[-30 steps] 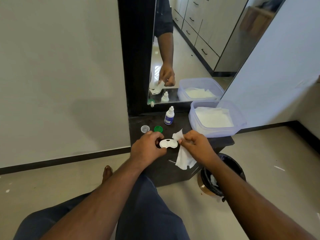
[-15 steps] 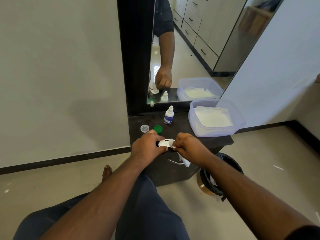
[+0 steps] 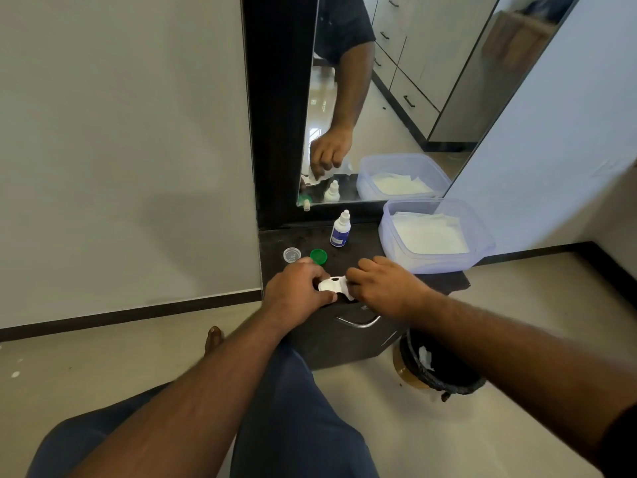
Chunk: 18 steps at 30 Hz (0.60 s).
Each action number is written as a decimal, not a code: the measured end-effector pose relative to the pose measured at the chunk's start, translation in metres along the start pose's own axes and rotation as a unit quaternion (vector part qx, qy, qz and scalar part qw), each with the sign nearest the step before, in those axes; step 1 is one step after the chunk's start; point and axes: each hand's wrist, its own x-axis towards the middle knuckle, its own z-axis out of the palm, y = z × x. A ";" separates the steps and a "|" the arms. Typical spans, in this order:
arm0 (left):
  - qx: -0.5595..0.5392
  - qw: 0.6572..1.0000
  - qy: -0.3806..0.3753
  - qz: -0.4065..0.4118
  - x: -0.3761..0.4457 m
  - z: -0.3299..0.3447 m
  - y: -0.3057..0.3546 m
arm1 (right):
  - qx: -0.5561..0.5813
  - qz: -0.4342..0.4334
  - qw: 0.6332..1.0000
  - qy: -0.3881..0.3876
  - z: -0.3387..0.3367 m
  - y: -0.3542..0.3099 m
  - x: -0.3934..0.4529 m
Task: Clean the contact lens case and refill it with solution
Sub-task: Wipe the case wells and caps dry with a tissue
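The left hand (image 3: 296, 291) holds the white lens case (image 3: 331, 284) at the front edge of the dark tabletop (image 3: 362, 243), fingers curled round its left end. The right hand (image 3: 382, 288) pinches a white tissue (image 3: 346, 292) against the case's right end. This looks like the wiping step. Next comes the little bottle (image 3: 340, 229) at the back edge, which needs a free hand. The two caps (image 3: 319, 256) sit off, near the left edge. The right cup is hidden under the fingers, so I cannot tell if it is clean.
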 end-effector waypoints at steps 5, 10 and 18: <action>-0.016 1.000 0.006 -0.010 0.000 0.001 0.000 | 0.265 0.251 0.931 0.007 0.010 -0.032 0.006; -0.022 1.000 -0.007 -0.005 0.000 -0.001 0.000 | 0.502 0.464 0.725 0.085 0.009 -0.049 0.022; -0.011 1.000 -0.002 -0.009 0.000 -0.001 0.001 | 0.714 0.562 0.399 0.124 -0.005 -0.023 0.012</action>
